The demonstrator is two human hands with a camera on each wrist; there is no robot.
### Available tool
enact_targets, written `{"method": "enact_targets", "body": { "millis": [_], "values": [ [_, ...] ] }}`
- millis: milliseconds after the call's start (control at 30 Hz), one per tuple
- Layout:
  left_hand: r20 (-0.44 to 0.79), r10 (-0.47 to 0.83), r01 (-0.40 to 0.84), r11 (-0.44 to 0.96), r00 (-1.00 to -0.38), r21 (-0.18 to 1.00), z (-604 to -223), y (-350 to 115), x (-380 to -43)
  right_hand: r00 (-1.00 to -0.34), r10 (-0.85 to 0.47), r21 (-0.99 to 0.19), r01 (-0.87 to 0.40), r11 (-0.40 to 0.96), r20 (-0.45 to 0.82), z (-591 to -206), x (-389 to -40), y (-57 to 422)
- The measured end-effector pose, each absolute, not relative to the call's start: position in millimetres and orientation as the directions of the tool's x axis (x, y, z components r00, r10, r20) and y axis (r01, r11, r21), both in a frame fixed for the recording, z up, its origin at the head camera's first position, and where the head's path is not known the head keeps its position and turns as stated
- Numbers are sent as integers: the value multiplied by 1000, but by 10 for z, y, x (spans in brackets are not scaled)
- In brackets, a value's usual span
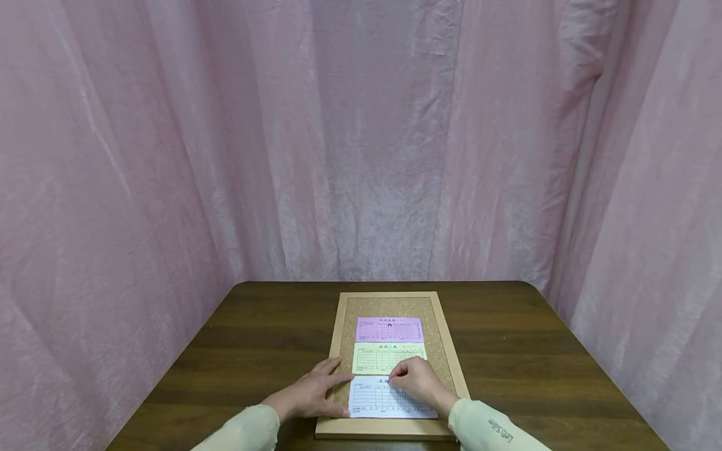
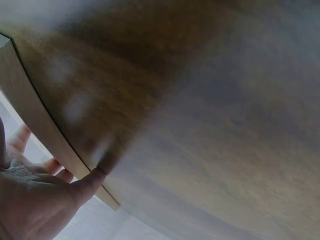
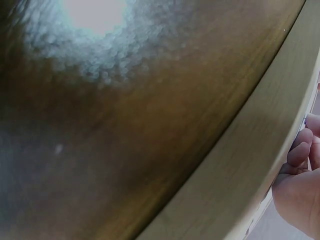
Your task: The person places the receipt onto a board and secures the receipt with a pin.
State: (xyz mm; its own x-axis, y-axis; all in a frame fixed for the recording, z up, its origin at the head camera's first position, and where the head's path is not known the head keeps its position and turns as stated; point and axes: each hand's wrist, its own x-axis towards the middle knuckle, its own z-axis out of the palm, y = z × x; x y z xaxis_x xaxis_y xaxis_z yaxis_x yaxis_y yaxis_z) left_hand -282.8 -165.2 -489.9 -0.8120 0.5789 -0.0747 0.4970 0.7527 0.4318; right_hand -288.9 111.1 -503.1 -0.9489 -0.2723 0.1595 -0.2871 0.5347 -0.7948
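Note:
A wood-framed cork board (image 1: 389,305) lies on the table. Down it run a purple form slip (image 1: 372,330), a yellow-green slip (image 1: 366,358) and a white slip (image 1: 366,402). A small dark pin (image 1: 390,326) sits on the purple slip, a pale green pin (image 1: 389,347) on the yellow-green one. My left hand (image 1: 313,391) spreads over the board's left side, forefinger and thumb touching the white slip's left corners. My right hand (image 1: 416,379) pinches a push pin at the white slip's top middle; the fingers mostly hide it. A tiny bluish spot shows at the right fingertips (image 3: 314,122).
The dark wooden table (image 1: 519,357) extends on both sides of the board, with rounded far corners. Pink curtains (image 1: 383,156) hang behind the table and along both sides. The board's raised frame (image 3: 250,145) stands beside the right hand.

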Motion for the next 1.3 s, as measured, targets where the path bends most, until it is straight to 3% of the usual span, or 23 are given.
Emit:
{"method": "enact_targets", "body": {
  "millis": [1300],
  "values": [
    [-76, 577, 496, 756, -813, 427, -4898, -1640, -2823, -956, -233, -763, -283, 582, 177, -5046, -2878, 1084]
  ]
}}
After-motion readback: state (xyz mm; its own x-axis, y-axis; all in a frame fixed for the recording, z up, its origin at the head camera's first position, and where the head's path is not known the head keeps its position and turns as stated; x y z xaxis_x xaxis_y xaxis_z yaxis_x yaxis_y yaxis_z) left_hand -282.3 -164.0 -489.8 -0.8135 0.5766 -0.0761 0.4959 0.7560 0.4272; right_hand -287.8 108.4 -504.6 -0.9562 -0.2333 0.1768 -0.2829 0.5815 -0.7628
